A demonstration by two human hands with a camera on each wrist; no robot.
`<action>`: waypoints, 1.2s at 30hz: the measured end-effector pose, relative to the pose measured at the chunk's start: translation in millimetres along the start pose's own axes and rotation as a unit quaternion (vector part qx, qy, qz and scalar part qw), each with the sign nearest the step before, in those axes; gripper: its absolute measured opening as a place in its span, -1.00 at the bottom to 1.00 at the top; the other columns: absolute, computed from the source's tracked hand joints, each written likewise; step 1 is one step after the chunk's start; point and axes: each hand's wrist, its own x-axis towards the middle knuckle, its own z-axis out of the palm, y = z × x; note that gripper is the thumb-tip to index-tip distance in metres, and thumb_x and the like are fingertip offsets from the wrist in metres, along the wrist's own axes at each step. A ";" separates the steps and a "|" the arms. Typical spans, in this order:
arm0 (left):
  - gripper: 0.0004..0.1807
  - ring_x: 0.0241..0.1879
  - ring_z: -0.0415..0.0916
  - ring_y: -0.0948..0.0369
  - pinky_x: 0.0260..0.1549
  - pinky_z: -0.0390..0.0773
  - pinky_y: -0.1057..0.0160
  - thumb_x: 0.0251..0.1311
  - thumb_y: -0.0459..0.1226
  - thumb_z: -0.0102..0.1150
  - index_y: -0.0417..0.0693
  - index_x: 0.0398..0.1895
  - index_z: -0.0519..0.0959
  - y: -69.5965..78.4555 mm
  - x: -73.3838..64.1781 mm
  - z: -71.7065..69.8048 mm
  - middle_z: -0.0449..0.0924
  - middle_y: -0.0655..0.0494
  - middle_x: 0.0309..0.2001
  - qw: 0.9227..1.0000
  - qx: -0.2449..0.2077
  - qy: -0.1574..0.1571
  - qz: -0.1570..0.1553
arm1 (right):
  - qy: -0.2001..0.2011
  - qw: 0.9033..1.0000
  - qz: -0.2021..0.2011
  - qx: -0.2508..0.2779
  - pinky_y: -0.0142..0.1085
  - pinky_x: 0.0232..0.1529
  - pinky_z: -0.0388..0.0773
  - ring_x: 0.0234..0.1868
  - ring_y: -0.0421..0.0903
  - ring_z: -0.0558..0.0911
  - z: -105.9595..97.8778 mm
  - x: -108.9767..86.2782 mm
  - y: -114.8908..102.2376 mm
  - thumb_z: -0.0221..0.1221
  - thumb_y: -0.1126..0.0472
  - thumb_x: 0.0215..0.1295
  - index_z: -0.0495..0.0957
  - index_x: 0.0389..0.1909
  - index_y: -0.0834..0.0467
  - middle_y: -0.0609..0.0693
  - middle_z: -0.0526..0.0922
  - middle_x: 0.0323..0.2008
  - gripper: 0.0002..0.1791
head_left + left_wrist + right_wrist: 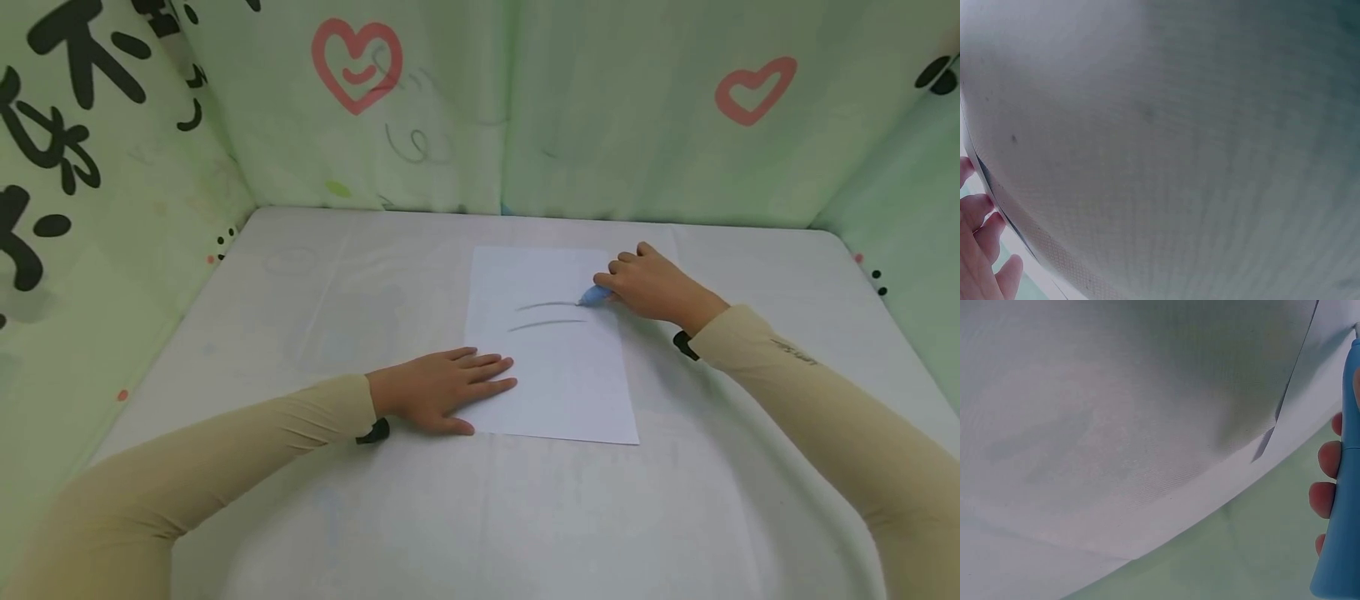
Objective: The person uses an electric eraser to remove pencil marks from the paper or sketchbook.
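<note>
A white sheet of paper (555,383) lies on the table with two dark, slightly curved lines (547,324) drawn across its upper half. My right hand (648,283) grips a thick blue pen (595,296) at the sheet's upper right, its tip touching the right end of the upper line. In the right wrist view, fingertips (1330,459) wrap round the pen's wide body (1349,487). Flat and spread, my left hand (446,387) rests across the paper's lower left edge. Only some of its fingers (988,240) show in the left wrist view.
A white cloth covers the table (360,517). Pale green curtains (600,150) with red hearts and black marks stand along the back and both sides. Each wrist wears a dark band, and the beige sleeves (285,425) reach in from the front corners.
</note>
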 end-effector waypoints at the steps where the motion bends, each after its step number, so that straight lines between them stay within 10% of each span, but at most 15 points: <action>1: -0.20 0.50 -0.12 0.07 0.44 -0.03 0.01 0.32 0.16 -0.19 -0.02 0.49 -0.06 0.0 0.3 0.2 -0.13 -0.02 0.51 1.000 0.001 0.001 0.001 | -0.001 1.000 0.001 0.000 -0.12 -0.36 0.37 -0.44 0.03 0.54 -0.1 1.4 -0.5 0.35 0.23 0.04 0.51 -0.29 0.16 0.10 0.57 -0.48 -0.75; 36: -0.20 0.50 -0.13 0.07 0.44 -0.04 0.02 0.32 0.17 -0.21 -0.01 0.49 -0.08 -0.4 -0.9 -1.3 -0.14 -0.01 0.51 1.000 0.008 -0.004 -0.004 | -0.007 1.000 0.005 -0.001 -0.12 -0.37 0.35 -0.48 0.03 0.51 -2.8 0.1 -0.3 0.32 0.23 0.06 0.50 -0.31 0.17 0.10 0.54 -0.51 -0.78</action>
